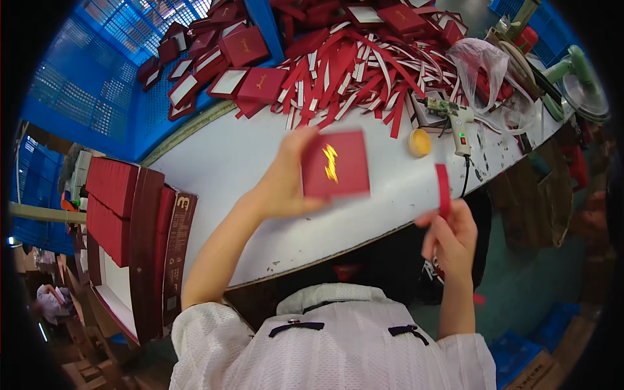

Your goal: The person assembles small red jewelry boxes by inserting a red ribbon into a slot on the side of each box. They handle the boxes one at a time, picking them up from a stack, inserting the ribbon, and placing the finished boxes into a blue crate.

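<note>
My left hand [287, 174] grips a square red jewelry box [348, 166] by its left side, above the white table [260, 244]. Shiny gold lettering, smeared by motion, marks the box's face. To the right, near the table's front edge, my right hand [452, 237] pinches a short red ribbon strip [443, 188] that stands up from the fingertips. Box and strip are apart. Beyond them lies a big tangled heap of red and white ribbon strips [351, 71].
A blue crate [146, 123] with red boxes stands at the far left. Nearer, a carton [172, 260] holds rows of red boxes. At right are a yellow-topped round tub [419, 143], a white power strip [461, 127] with a cable, a plastic bag [481, 62] and a green fan [578, 75].
</note>
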`<move>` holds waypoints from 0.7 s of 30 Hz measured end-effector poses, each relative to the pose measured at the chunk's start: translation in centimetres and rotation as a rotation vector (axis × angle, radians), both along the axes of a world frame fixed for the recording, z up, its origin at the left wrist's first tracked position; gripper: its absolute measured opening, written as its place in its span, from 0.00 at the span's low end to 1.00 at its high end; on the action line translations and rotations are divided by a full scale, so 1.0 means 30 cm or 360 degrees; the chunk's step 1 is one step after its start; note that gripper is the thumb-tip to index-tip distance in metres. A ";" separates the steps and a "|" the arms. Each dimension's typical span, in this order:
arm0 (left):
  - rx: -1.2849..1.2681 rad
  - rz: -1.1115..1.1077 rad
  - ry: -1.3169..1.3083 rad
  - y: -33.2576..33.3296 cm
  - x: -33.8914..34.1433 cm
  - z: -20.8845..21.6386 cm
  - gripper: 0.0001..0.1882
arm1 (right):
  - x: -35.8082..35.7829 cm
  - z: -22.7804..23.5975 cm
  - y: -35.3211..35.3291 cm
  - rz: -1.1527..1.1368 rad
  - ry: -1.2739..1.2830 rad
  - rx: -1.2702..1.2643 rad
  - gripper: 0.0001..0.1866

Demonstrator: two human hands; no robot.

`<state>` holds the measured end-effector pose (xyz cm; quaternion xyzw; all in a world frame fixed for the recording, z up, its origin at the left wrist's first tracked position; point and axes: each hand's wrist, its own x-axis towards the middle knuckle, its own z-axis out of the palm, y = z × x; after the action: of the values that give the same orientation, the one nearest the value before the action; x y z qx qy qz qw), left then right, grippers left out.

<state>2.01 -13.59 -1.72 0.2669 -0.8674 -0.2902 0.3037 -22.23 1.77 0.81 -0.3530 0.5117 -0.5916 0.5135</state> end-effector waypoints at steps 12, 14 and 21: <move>0.1061 -0.0111 0.1150 0.329 -0.056 -0.085 0.51 | 0.216 -0.020 -0.125 -0.0187 -0.0446 -0.0132 0.14; 0.1164 0.0005 0.1616 0.428 -0.169 -0.112 0.36 | 0.243 -0.036 -0.117 -0.0175 -0.0539 -0.0071 0.14; 0.1217 0.0250 0.1902 0.370 -0.144 0.036 0.14 | 0.118 -0.055 -0.052 0.0243 -0.0333 -0.0450 0.06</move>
<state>-2.32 -2.49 -0.64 0.2117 -0.3683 -0.6479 0.6323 -18.70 0.20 -0.85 -0.3959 0.3390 -0.6504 0.5526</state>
